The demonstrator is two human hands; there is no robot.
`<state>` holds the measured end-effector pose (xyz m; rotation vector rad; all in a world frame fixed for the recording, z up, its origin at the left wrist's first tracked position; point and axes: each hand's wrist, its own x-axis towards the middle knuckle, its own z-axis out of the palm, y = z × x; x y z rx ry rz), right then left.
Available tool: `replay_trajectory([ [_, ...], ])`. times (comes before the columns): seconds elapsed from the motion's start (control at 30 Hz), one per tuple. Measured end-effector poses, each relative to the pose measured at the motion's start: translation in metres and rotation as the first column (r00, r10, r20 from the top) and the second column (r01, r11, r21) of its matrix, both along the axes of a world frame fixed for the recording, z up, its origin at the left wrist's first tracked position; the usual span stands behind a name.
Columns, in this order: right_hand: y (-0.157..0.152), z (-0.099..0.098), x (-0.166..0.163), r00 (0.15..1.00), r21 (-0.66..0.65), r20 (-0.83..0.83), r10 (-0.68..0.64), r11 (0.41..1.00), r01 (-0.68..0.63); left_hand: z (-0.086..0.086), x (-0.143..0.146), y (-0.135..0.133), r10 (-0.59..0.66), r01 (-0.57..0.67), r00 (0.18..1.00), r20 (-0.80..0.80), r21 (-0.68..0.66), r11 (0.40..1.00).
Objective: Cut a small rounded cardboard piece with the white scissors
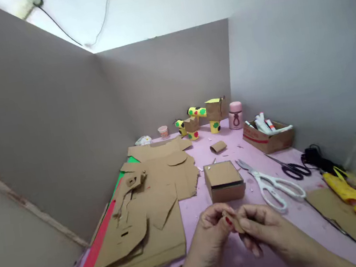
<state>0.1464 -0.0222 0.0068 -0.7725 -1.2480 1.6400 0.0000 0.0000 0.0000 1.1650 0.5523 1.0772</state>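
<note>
Between my two hands is a small piece of brown cardboard [236,224], pinched by the fingertips from both sides. My left hand [213,230] is closed on its left end, with the thumb on top. On the other end, my right hand [266,227] is closed too, partly covering the piece. Just beyond the fingers stands a small square cardboard box [228,192] with its top covered. A pair of white-handled scissors [267,182] lies right of the box, blades pointing away from me.
Flat cardboard sheets [160,198] pile up on the left, above red paper [97,246]. Black-handled scissors [292,168], a yellow glue gun [355,197] and a box of markers [269,138] are on the right. Yellow spotted cardboard figures [213,113] and a pink bottle [235,116] stand behind.
</note>
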Motion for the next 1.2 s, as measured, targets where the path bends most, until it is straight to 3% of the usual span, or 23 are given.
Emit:
replay_trajectory([
  [0.33,0.002,0.002,-0.003,0.991,0.067,0.093,-0.097,0.994,0.091,0.017,-0.005,-0.001,0.079,-0.062,0.983,-0.168,0.101,0.993],
  [0.4,0.004,0.001,0.0,0.984,0.098,0.128,-0.121,0.989,0.109,0.021,-0.007,-0.004,0.248,-0.115,0.894,-0.372,0.344,0.932],
  [0.47,0.006,-0.002,0.003,0.977,0.124,0.158,-0.141,0.985,0.122,0.023,-0.008,-0.004,0.506,-0.035,0.668,-0.545,0.657,0.753],
  [0.53,0.009,-0.006,0.005,0.971,0.146,0.184,-0.152,0.981,0.126,0.022,-0.009,-0.003,0.67,0.113,0.469,-0.576,0.791,0.601],
  [0.67,0.014,-0.014,0.006,0.96,0.165,0.223,-0.171,0.977,0.135,0.019,-0.007,0.002,0.754,0.194,0.341,-0.562,0.826,0.529],
  [0.97,0.018,-0.013,0.006,0.954,0.161,0.237,-0.186,0.975,0.15,0.016,0.004,-0.003,0.885,0.247,0.106,-0.453,0.874,0.418],
  [1.2,0.018,-0.01,0.013,0.948,0.178,0.235,-0.214,0.968,0.174,0.023,0.01,-0.005,0.915,0.285,0.047,-0.401,0.883,0.372],
])
